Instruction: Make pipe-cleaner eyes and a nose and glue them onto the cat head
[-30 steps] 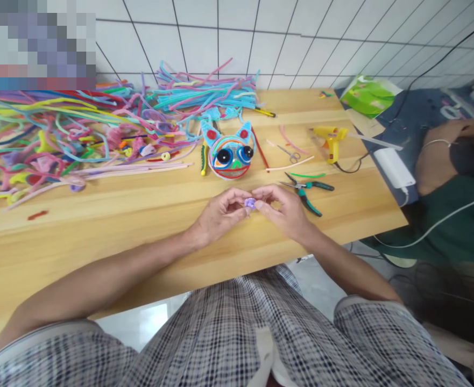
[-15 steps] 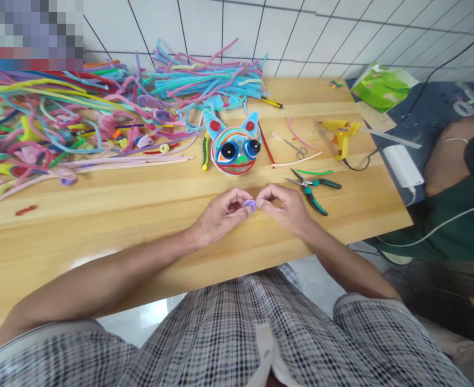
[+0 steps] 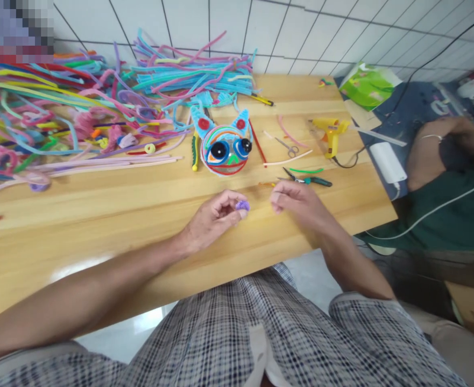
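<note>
My left hand (image 3: 216, 217) pinches a small purple coil of pipe cleaner (image 3: 242, 206) between thumb and fingers, just above the table. Apart from it, to the right, my right hand (image 3: 295, 199) has its fingers curled together; whether anything is in them I cannot make out. Green-handled pliers (image 3: 317, 181) lie partly hidden behind this hand. A short orange piece (image 3: 266, 184) shows beside its fingertips. Beyond both hands stands a cat-like face (image 3: 225, 150) made of coloured pipe cleaners, with blue ears and big black eyes.
Piles of pipe cleaners (image 3: 196, 78) cover the back and left of the wooden table (image 3: 140, 215). Small scissors (image 3: 290, 149) and a corded yellow glue gun (image 3: 330, 131) lie to the right. Another person's leg (image 3: 430, 156) is beyond the right table edge, near a white power bank (image 3: 388, 162).
My right hand has drawn away from the purple coil to the right. The coil stays in my left hand. The view has shifted slightly, moving the table things leftward.
</note>
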The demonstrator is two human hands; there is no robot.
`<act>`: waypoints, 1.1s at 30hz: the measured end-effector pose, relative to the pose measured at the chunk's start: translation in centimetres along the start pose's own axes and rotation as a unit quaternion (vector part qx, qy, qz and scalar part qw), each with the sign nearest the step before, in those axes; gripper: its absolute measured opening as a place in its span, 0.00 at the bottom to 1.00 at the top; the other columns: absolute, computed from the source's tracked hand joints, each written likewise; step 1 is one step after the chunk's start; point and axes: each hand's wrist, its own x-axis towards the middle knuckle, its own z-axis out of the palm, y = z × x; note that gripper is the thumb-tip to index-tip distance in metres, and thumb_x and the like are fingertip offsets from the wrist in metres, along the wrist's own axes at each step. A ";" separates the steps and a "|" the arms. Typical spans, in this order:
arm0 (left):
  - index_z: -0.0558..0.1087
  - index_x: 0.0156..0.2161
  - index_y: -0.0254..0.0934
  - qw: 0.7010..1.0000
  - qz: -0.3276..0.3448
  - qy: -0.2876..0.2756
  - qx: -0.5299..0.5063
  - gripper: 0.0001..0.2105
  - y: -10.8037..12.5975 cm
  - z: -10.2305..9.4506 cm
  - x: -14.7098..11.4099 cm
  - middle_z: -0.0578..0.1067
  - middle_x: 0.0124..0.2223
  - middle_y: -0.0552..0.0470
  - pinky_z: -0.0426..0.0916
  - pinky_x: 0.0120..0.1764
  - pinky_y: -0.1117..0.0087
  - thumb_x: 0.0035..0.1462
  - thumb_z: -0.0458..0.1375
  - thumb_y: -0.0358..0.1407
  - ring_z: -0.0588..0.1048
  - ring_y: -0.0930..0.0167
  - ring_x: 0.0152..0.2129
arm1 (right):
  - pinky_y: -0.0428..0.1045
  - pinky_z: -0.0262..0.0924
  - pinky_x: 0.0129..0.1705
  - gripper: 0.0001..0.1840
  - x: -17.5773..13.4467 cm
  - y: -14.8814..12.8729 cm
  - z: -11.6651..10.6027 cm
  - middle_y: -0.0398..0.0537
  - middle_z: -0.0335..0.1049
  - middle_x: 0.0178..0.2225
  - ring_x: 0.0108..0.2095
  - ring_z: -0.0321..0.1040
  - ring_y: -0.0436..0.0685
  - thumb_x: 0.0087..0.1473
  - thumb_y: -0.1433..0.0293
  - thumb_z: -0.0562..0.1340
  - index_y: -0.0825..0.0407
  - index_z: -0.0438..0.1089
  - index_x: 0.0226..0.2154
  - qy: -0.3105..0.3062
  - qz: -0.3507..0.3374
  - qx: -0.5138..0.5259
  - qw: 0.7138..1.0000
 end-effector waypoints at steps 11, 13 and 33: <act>0.81 0.49 0.37 0.996 0.025 0.076 -0.026 0.13 -0.6 0.3 -0.1 0.81 0.38 0.52 0.73 0.34 0.78 0.62 0.72 0.37 0.75 0.77 0.30 | 0.53 0.51 0.26 0.17 -3.0 6.5 -18.6 0.44 0.75 0.26 0.25 0.59 0.54 0.49 0.57 0.82 0.41 0.75 0.27 0.338 0.016 0.076 0.938; 0.81 0.49 0.37 0.995 0.027 0.091 -0.027 0.12 -0.5 0.3 -0.1 0.81 0.38 0.53 0.74 0.35 0.78 0.62 0.72 0.37 0.75 0.77 0.31 | 0.51 0.44 0.23 0.16 -4.0 6.6 -19.3 0.40 0.72 0.25 0.22 0.53 0.50 0.53 0.59 0.79 0.42 0.73 0.27 0.303 0.061 0.128 0.942; 0.83 0.52 0.37 0.998 0.020 0.047 0.023 0.14 -0.6 0.2 -0.6 0.81 0.37 0.52 0.71 0.37 0.75 0.63 0.71 0.38 0.76 0.75 0.31 | 0.50 0.63 0.39 0.10 0.3 0.0 0.5 0.43 0.76 0.30 0.32 0.71 0.54 0.66 0.65 0.64 0.49 0.78 0.33 -0.060 -0.107 -0.182 0.975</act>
